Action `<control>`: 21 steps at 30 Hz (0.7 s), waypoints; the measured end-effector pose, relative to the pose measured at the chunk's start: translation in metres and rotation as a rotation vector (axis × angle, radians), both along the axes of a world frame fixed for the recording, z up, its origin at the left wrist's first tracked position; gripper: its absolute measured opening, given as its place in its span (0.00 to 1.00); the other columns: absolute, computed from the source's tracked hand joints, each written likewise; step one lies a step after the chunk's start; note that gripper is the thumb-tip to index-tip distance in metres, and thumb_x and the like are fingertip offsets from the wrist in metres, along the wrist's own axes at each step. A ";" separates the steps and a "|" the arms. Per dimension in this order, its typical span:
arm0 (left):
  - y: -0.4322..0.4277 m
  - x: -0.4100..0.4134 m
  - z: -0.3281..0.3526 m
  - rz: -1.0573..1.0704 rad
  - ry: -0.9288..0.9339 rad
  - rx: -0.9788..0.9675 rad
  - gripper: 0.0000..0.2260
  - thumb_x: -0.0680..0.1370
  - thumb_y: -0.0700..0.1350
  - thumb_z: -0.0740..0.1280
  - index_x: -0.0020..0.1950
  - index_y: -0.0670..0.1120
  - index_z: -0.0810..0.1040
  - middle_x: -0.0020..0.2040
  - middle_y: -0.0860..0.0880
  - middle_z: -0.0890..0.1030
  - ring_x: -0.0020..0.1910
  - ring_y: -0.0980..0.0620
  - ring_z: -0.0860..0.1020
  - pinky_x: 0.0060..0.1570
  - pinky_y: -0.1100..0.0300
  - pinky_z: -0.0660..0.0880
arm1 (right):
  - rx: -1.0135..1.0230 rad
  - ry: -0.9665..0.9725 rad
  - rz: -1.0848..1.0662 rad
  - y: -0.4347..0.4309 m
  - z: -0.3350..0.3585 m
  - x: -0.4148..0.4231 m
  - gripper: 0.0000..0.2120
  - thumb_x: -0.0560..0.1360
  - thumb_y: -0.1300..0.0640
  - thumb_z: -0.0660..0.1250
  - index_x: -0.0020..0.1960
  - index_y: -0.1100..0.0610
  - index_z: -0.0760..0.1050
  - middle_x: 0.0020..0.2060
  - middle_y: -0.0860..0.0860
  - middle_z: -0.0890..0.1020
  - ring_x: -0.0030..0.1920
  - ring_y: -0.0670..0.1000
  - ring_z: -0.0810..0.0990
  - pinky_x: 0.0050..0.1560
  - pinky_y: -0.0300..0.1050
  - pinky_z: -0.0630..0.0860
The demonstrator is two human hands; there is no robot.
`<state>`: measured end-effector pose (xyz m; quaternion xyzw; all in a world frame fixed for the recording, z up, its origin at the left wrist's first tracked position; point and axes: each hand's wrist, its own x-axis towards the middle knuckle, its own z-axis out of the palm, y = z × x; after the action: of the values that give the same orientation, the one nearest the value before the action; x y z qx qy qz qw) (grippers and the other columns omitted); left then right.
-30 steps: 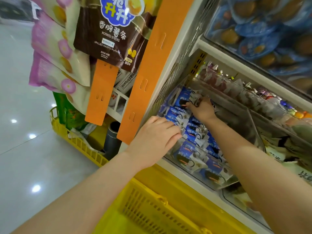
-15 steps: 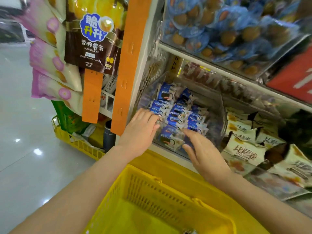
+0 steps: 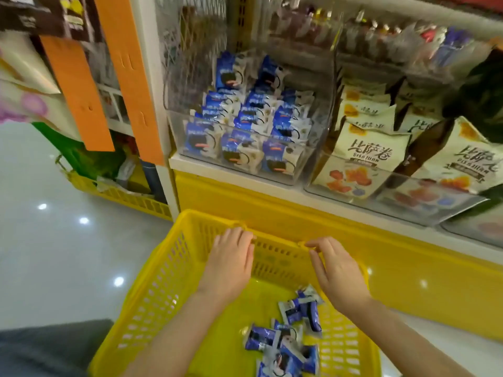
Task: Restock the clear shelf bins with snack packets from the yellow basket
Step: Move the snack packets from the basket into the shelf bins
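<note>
Left hand (image 3: 231,258) and right hand (image 3: 339,270) over basket (image 3: 160,284), at far rim; fingers relaxed, holding nothing. Blue packets (image 3: 285,342) inside basket. Clear bin (image 3: 245,148) beyond basket.

Two bare forearms (image 3: 174,333), unsleeved, end in the left hand (image 3: 231,257) and the right hand (image 3: 337,270). A dark grey soft fabric patch (image 3: 49,346), perhaps clothing, shows lower left.
</note>
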<state>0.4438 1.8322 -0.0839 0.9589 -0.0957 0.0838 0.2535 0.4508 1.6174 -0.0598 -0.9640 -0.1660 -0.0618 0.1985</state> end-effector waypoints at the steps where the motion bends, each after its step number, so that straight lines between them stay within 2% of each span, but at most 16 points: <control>1: -0.007 -0.006 -0.021 -0.031 0.085 0.017 0.12 0.82 0.47 0.52 0.61 0.49 0.71 0.56 0.52 0.71 0.55 0.54 0.67 0.54 0.61 0.59 | -0.028 0.098 -0.042 -0.004 -0.020 -0.003 0.11 0.80 0.54 0.58 0.57 0.56 0.74 0.52 0.51 0.78 0.54 0.50 0.77 0.50 0.37 0.69; 5: -0.027 -0.022 -0.092 -0.124 0.378 0.008 0.13 0.82 0.47 0.52 0.63 0.48 0.70 0.59 0.51 0.71 0.57 0.54 0.69 0.57 0.60 0.65 | -0.088 0.509 -0.272 -0.022 -0.097 -0.010 0.18 0.81 0.52 0.55 0.68 0.58 0.65 0.64 0.54 0.71 0.65 0.53 0.69 0.62 0.43 0.66; 9: -0.033 -0.032 -0.150 -0.225 0.652 -0.009 0.14 0.82 0.47 0.54 0.66 0.46 0.70 0.62 0.48 0.72 0.59 0.51 0.71 0.58 0.58 0.67 | -0.003 0.769 -0.480 -0.030 -0.150 -0.018 0.20 0.80 0.59 0.58 0.70 0.64 0.61 0.66 0.60 0.67 0.66 0.58 0.67 0.63 0.47 0.65; 11: -0.036 -0.033 -0.173 -0.241 0.733 -0.002 0.15 0.82 0.47 0.55 0.67 0.45 0.69 0.64 0.47 0.72 0.61 0.49 0.72 0.59 0.58 0.67 | 0.091 0.806 -0.586 -0.027 -0.166 -0.021 0.23 0.79 0.62 0.61 0.71 0.65 0.59 0.67 0.61 0.66 0.66 0.59 0.68 0.62 0.48 0.67; 13: -0.040 -0.033 -0.192 -0.241 0.799 0.010 0.15 0.82 0.46 0.55 0.67 0.45 0.69 0.64 0.46 0.72 0.61 0.48 0.72 0.58 0.57 0.67 | 0.095 0.837 -0.663 -0.022 -0.176 -0.022 0.23 0.78 0.63 0.63 0.70 0.66 0.59 0.66 0.62 0.65 0.65 0.60 0.68 0.60 0.48 0.68; 16: -0.045 -0.034 -0.214 -0.264 0.893 0.005 0.15 0.82 0.46 0.55 0.68 0.45 0.68 0.65 0.46 0.72 0.62 0.47 0.71 0.58 0.57 0.66 | 0.004 0.917 -0.643 -0.015 -0.188 -0.026 0.26 0.77 0.58 0.65 0.69 0.67 0.60 0.66 0.62 0.66 0.64 0.60 0.70 0.61 0.49 0.70; 19: -0.048 -0.038 -0.227 -0.315 0.904 0.074 0.16 0.81 0.49 0.57 0.67 0.47 0.68 0.65 0.47 0.72 0.62 0.47 0.69 0.60 0.56 0.65 | -0.139 0.948 -0.582 -0.011 -0.194 -0.036 0.29 0.77 0.51 0.64 0.70 0.66 0.58 0.66 0.60 0.68 0.65 0.57 0.70 0.63 0.48 0.70; 21: -0.047 -0.041 -0.232 -0.356 0.903 0.152 0.18 0.79 0.51 0.61 0.68 0.48 0.67 0.65 0.47 0.70 0.64 0.47 0.67 0.63 0.55 0.63 | -0.113 0.918 -0.622 -0.009 -0.198 -0.040 0.27 0.76 0.51 0.66 0.68 0.64 0.61 0.63 0.59 0.71 0.63 0.57 0.73 0.60 0.50 0.74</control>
<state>0.4025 1.7852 -0.3159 0.8840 -0.1447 -0.3923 0.2092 0.4104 1.6085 -0.2581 -0.9047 0.2269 0.3177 0.1706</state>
